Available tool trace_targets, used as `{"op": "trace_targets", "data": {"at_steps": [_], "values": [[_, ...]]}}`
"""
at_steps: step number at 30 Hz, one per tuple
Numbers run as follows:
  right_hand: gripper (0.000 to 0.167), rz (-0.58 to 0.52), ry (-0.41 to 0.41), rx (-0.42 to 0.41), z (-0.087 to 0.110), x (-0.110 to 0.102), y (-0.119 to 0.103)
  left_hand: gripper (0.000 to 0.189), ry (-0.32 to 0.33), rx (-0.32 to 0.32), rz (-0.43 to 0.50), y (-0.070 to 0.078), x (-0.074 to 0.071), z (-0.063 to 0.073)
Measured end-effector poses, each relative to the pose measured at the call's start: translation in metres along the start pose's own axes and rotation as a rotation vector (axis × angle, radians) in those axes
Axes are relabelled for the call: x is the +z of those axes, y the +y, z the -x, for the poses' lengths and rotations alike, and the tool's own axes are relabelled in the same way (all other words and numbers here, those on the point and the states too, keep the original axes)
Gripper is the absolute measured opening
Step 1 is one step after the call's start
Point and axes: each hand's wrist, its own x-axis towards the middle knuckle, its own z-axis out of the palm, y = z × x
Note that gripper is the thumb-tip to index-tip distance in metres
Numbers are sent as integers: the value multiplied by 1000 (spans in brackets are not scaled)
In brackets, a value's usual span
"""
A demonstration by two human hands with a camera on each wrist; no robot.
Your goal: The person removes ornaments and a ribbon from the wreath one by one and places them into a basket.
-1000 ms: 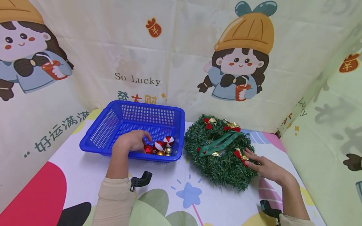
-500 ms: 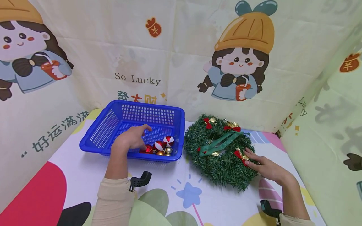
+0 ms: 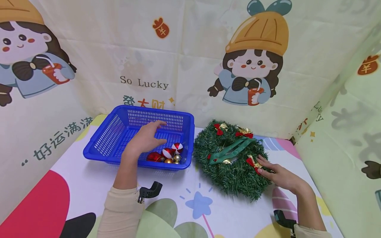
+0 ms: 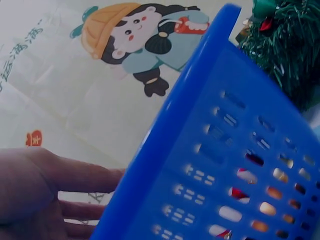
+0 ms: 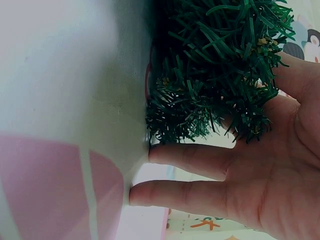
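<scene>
My left hand [image 3: 146, 137] hovers over the blue plastic basket [image 3: 191, 132], fingers spread and holding nothing. Below it, red ornament balls [image 3: 154, 156], red-and-white striped balls [image 3: 177, 148] and small gold balls [image 3: 168, 161] lie in the basket's near right corner. A green Christmas wreath [image 3: 235, 185] with red and gold bows [image 3: 244, 133] and a green ribbon [image 3: 229, 153] lies to the right. My right hand [image 3: 281, 177] rests at the wreath's right edge by one bow; in the right wrist view two straight fingers [image 5: 190, 192] reach down to the tabletop beside the greenery.
A patterned cloth [image 3: 166, 215] covers the table. Behind it and at both sides hang printed fabric walls [image 3: 190, 66] with cartoon figures. The basket's side wall [image 4: 200, 140] stands close to the left hand, and the wreath lies just right of the basket.
My left hand has lifted away from the ornament balls, moving up and farther into the basket with its fingers opening out. The red balls show more fully. My right hand stays at the wreath.
</scene>
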Motion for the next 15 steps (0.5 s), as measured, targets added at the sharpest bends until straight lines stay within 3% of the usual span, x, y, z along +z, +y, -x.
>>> {"op": "trace_targets", "data": {"at_steps": [9,15], "values": [[69,-1,5,-7,0,0,1,54,52,74,108,18,11,-3],[69,-2,4,-7,-1,-1,1,49,50,171,188,30,23,-5]]}}
